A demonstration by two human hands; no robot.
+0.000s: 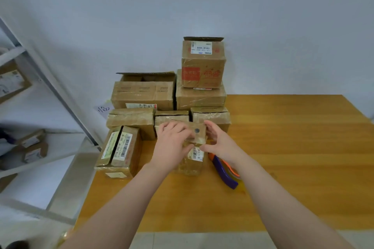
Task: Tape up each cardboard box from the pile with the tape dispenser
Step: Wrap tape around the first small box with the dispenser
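The tape dispenser [224, 172] is lying on the surface [293, 157] beneath my right forearm. My left hand [174, 145] is curling over a small cardboard box [199, 137], gripping its left side, while my right hand [220, 143] is pinching its right edge. The pile [141, 95] is standing just behind.

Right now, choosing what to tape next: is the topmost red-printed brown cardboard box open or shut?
Open: the red-printed brown cardboard box shows raised top flaps.
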